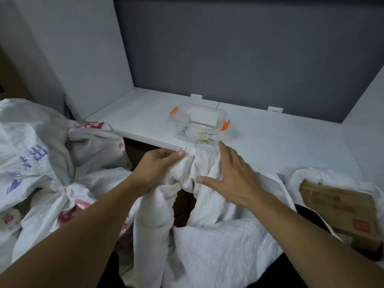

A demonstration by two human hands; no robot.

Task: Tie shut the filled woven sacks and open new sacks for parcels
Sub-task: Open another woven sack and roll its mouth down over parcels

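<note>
1. White shelf [270,132], matte top.
2. Clear plastic box [199,123] with orange clips sits on it, near the front edge.
3. White sack [204,163] fabric laps onto that front edge, just beside the box.

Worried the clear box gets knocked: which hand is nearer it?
Right. The right hand lies just below the clear box; the left hand grips the white sack, lower left.

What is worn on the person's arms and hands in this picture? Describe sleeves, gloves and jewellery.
Both forearms are bare as far as the frame shows: no sleeves. The left hand and right hand wear no gloves, and no rings, watch or wristbands are visible.
</note>
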